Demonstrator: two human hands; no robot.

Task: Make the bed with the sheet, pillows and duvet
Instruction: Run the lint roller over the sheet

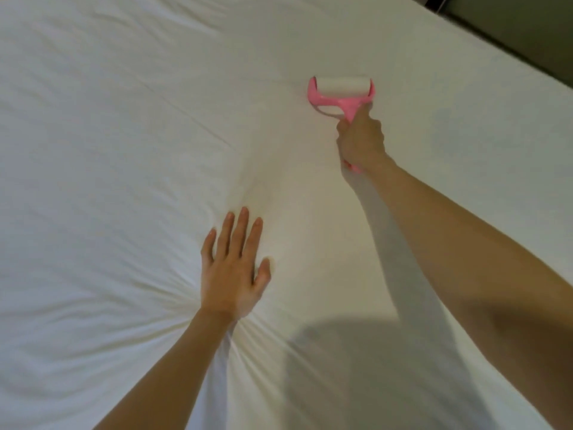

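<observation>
Our left hand (232, 274) presses flat, fingers straight, on the white sheet (108, 150) covering the bed (488, 46). Toward its far right edge, our right hand (361, 141) grips a pink lint roller (341, 91), apparently touching the sheet.

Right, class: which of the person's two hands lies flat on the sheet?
The left hand, fingers straight, pressing the sheet; the right hand grips the pink lint roller.

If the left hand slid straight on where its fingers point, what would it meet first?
Likely nothing but white fabric bed sheet: the left hand seems aimed left of the pink plastic lint roller gripped by the right hand.
</observation>
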